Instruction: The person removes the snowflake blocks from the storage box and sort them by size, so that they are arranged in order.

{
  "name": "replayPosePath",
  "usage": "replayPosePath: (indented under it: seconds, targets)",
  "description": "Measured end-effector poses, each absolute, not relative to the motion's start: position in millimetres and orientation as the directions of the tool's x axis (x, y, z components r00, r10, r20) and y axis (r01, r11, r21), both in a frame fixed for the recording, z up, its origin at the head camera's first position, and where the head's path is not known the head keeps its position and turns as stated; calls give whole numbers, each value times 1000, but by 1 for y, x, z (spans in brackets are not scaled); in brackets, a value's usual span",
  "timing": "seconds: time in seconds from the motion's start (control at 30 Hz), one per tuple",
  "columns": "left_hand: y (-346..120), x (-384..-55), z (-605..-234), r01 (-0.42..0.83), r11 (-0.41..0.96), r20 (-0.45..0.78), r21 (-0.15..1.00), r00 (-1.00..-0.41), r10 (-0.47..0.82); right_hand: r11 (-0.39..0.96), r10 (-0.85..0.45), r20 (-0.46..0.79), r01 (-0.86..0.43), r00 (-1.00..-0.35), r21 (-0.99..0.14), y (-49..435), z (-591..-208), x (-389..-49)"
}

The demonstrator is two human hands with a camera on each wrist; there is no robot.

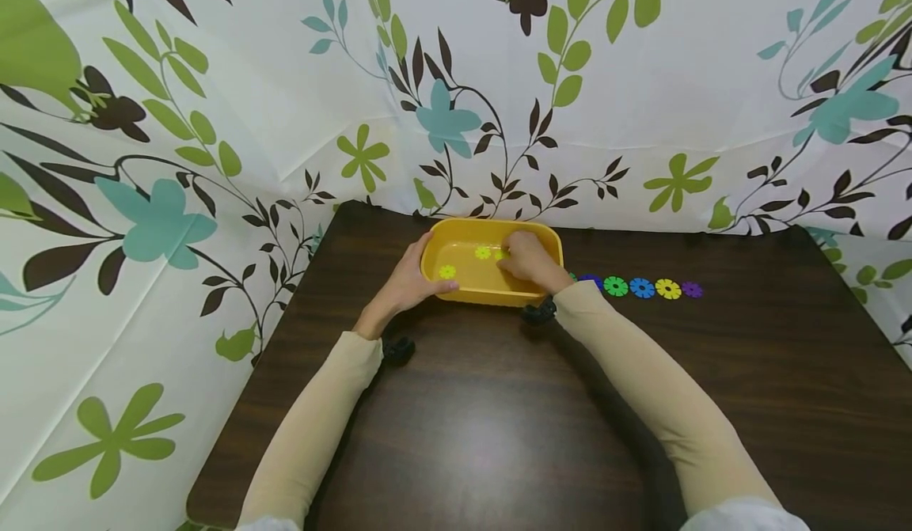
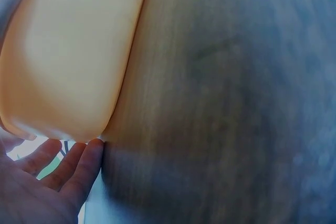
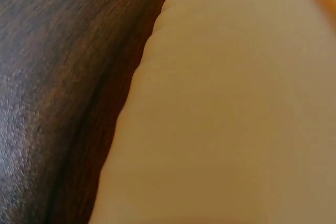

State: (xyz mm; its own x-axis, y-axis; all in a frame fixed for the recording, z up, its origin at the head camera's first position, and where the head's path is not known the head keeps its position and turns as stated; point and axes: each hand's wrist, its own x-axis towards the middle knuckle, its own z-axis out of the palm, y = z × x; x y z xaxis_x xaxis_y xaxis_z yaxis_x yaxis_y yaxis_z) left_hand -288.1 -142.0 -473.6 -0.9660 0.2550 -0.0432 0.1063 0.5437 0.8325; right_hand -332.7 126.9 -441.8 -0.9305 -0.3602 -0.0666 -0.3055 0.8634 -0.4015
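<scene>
A yellow plastic tub [image 1: 488, 297] stands on the table near the wall. My left hand [image 1: 413, 280] grips its left end, thumb over the near side and fingers around the far side. In the left wrist view, fingertips [image 2: 93, 148] press against the end of the tub [image 2: 73, 61]. My right hand [image 1: 529, 259] reaches down inside the tub at its right part, fingers bent beside a yellow flower-shaped disc [image 1: 500, 254]; I cannot tell whether they pinch it. Other yellow discs, one at the left [image 1: 447, 271] and one in the middle [image 1: 483, 252], lie inside.
Right of the tub, a row of notched discs lies on the dark wooden table [image 1: 456, 404]: green [image 1: 616, 286], blue [image 1: 642, 288], yellow [image 1: 668, 289] and purple [image 1: 692, 290], with others partly behind the right wrist. A leaf-patterned cloth [image 1: 285, 119] hangs behind and at the left.
</scene>
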Motion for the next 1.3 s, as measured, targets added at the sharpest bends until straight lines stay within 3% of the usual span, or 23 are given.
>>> replayPosePath:
  seconds: [0.67, 0.97, 1.3]
  targets:
    - [-141, -289, -477, 115, 545, -32, 831, -967, 254, 880, -260, -206, -144, -943, -454, 129, -438, -334]
    - [-143, -288, -476, 125, 547, -23, 828, -966, 256, 873, -211, -125, -129, -969, -471, 137, -431, -327]
    - [-142, -287, -476, 123, 561, -28, 819, -967, 254, 786, -169, 106, -199, -980, -585, 156, -426, -300]
